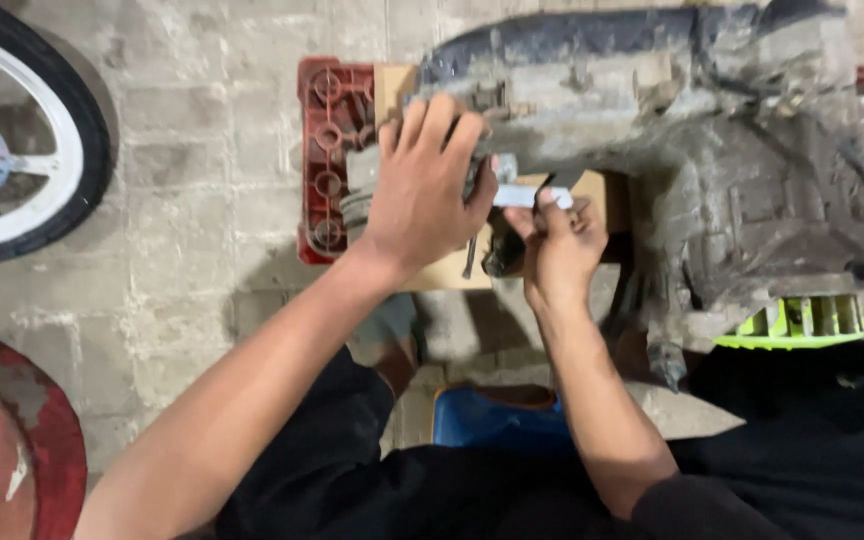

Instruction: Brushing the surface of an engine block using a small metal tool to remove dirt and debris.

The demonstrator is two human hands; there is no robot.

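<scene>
Even, moderately bright light falls on the paved floor (pixel 202 170), apparently from overhead. Soft shadows pool beneath the forearms (edges slightly smeared). Dark clothing loses detail.

A person's left hand (pixel 420 190) lies flat on a dirt-caked engine casing (pixel 652 150), its fingers (pixel 439 118) pointing away from the body. Just right of them, the right hand (pixel 557 245) pinches a small flat metal piece (pixel 524 195) at its fingertips, close under the casing's edge. Beneath both hands a cardboard sheet (pixel 452 272) rests on a plastic crate (pixel 327 160), which sticks out to the left of the left fingers. Far left of the crate, a motorcycle wheel (pixel 12 140) stands on the paved floor (pixel 202 200). A finned cover (pixel 797 322) sits well right of the right fingers, and a low stool (pixel 492 415) lies nearer the body, between the forearms.
</scene>
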